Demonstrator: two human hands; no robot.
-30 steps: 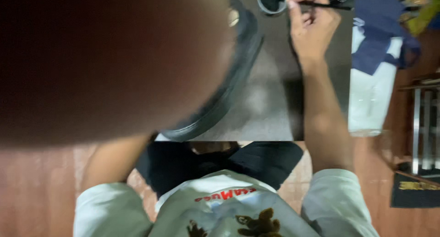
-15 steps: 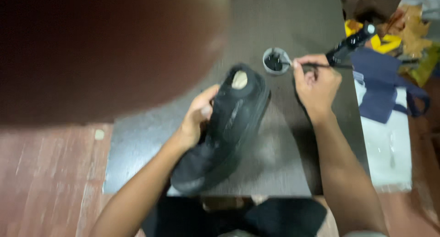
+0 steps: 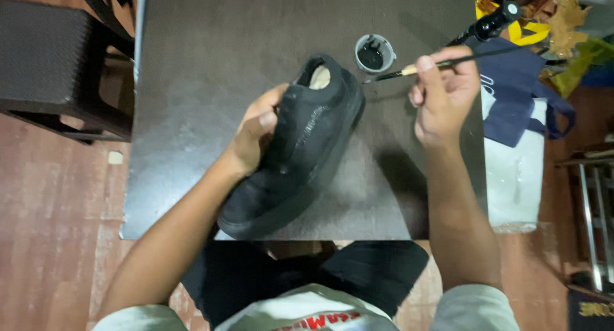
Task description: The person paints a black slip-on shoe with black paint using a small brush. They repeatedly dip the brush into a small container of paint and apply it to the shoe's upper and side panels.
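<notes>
Fingers (image 3: 427,67) pinching the brush (image 3: 441,64) have lifted from the cup (image 3: 374,53); left hand (image 3: 256,129) (unmoved) grips the shoe (image 3: 300,152).

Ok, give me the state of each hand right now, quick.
Left hand: closed on the side of the black shoe, which rests on the table.
Right hand: closed on a thin brush, tip near the small pot.

One black suede shoe (image 3: 300,155) lies at the middle of the dark square tabletop (image 3: 192,81). One small round cup of black liquid (image 3: 373,53) stands near its far edge. One thin black-handled brush (image 3: 441,63) reaches over the right edge. Two bare hands show.
</notes>
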